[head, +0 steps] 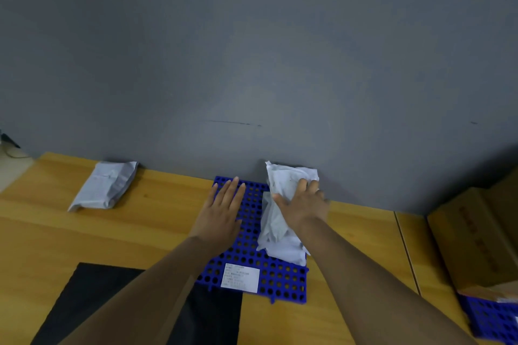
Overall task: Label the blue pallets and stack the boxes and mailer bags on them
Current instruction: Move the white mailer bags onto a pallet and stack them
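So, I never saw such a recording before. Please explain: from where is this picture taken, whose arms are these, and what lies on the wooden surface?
No machine here: a person wears one camera on the head, looking forward and down, so the arms are their own. The left hand lies flat on a blue pallet, which carries a white label. The right hand rests on white mailer bags lying on that pallet; nothing seems gripped. Another mailer bag lies apart on the wooden surface, to the left. At the right edge, a cardboard box stands on a second blue pallet.
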